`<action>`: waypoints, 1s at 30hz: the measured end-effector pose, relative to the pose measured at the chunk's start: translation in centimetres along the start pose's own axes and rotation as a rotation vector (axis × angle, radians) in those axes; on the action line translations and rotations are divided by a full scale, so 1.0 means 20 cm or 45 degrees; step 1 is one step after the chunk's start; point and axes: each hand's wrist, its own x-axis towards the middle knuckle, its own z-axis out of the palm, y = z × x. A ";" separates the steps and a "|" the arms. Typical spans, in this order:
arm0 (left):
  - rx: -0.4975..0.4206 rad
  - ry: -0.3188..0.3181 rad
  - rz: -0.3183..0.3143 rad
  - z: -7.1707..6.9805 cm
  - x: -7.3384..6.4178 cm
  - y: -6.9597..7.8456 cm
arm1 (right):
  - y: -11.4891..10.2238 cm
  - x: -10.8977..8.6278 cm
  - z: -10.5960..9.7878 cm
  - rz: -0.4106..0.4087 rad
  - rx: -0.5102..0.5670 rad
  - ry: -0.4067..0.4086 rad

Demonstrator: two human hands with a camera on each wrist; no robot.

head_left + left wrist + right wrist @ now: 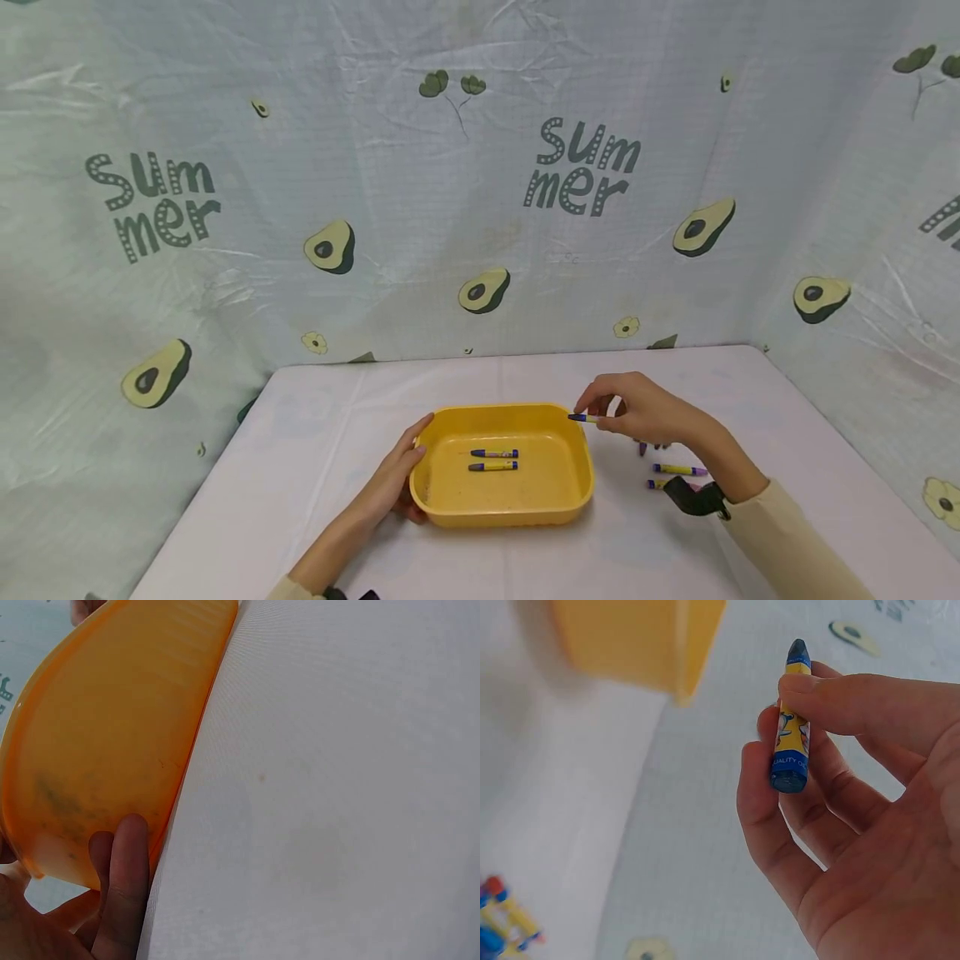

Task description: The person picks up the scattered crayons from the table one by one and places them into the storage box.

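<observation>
A yellow plastic tray [502, 518] stands on the table with two dark-tipped crayons lying side by side in it, an upper crayon [494, 453] and a lower crayon [492, 467]. At the tray's left end my left hand [390, 479] holds the wall, thumb near the rim; in the left wrist view its fingers [129, 870] lie against the outer wall. My right hand [641, 408] pinches a dark blue crayon [793, 739] between thumb and fingers, by the tray's back right corner. That crayon has a yellow wrapper and its dark tip points left in the head view.
Several more crayons lie on the table right of the tray, among them a purple-ended crayon [678, 470] under the right forearm. The white-covered table [315, 433] meets a hanging sheet [405, 308] printed with avocados at its back edge.
</observation>
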 end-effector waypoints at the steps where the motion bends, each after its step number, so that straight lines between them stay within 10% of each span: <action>1: 0.001 -0.002 0.004 0.00 0.00 0.00 | -0.03 0.03 -0.01 -0.015 -0.010 -0.014; 10: -0.034 0.000 0.022 0.01 0.00 0.01 | -0.25 0.27 0.05 -0.087 -0.029 -0.147; 30: -0.047 0.003 0.021 0.00 -0.01 0.00 | -0.34 0.62 0.33 -0.067 -0.101 -0.385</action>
